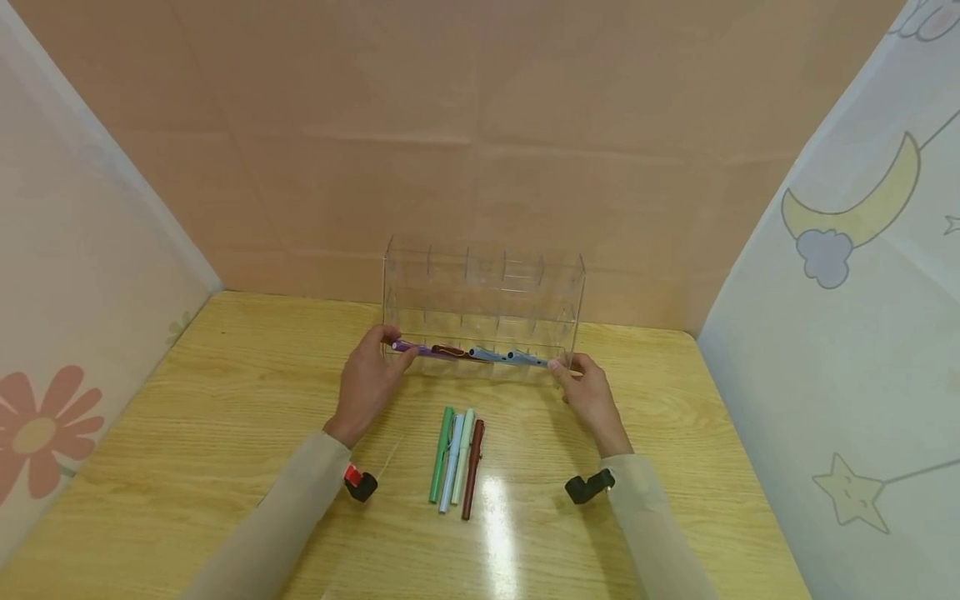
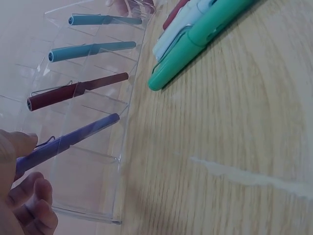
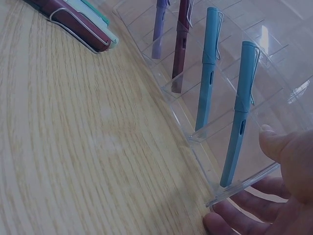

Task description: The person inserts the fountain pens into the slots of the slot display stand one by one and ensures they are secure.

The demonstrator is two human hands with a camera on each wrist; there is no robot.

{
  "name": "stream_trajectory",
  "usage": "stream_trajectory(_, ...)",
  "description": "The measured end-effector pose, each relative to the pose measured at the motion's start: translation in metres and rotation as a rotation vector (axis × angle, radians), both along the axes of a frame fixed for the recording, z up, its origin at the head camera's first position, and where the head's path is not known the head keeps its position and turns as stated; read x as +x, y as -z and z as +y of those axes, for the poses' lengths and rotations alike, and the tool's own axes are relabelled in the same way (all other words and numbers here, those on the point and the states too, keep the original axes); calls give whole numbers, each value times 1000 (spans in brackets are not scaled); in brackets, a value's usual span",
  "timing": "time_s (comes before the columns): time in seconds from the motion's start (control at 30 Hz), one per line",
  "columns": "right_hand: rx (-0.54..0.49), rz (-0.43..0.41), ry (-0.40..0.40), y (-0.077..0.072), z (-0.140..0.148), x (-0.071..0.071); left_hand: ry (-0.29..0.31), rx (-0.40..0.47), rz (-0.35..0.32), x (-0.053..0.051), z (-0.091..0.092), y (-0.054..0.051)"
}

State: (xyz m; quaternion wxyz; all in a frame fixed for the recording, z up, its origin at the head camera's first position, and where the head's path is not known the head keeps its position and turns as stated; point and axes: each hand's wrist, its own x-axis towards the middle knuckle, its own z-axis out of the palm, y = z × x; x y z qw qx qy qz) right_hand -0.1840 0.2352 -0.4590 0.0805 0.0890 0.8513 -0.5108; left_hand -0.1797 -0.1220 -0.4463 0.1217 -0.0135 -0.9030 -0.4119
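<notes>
A clear acrylic rack point(image 1: 483, 321) with tiers of compartments stands by the back wall. Its lowest front row holds a purple pen point(image 2: 68, 142), a dark red pen point(image 2: 58, 96) and two blue pens point(image 3: 208, 73), side by side and leaning. My left hand point(image 1: 369, 385) pinches the purple pen's capped top between thumb and fingers at the rack's left end. At the opposite end, my right hand point(image 1: 592, 404) grips the rack's lower corner, thumb in front and fingers round the side, beside the rightmost blue pen point(image 3: 239, 112).
On the wooden table point(image 1: 262, 400), in front of the rack, lie a green pen point(image 1: 441, 455), a light blue pen point(image 1: 451, 464), a pale green pen point(image 1: 463, 456) and a dark red pen point(image 1: 473, 469), close together. Patterned sheets hang at both sides.
</notes>
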Motion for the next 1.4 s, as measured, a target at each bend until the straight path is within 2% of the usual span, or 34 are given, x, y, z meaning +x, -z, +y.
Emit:
stream_trajectory(0.1, 1, 2, 0, 0, 0, 0, -2, -6, 2, 2, 1, -1)
stream_trajectory(0.2, 4, 3, -1, 0, 0, 0, -6, -6, 32, 6, 0, -4)
stream_trajectory(0.4, 6, 5, -3, 0, 0, 1, -22, -5, 76, 18, -9, -10)
stream_trajectory(0.63, 16, 12, 0, -1, 1, 1, -47, -13, 50, 36, -21, -9)
stream_trajectory(1.0, 14, 12, -2, 3, 0, 1, -15, -20, 27, 57, -20, -10)
stream_trajectory(1.27, 21, 1, 7, 3, -1, 2, 21, 40, -48, 65, -10, -8)
stream_trajectory(1.4, 22, 6, -4, 3, 1, 0, 41, 41, -72, 67, -2, -4)
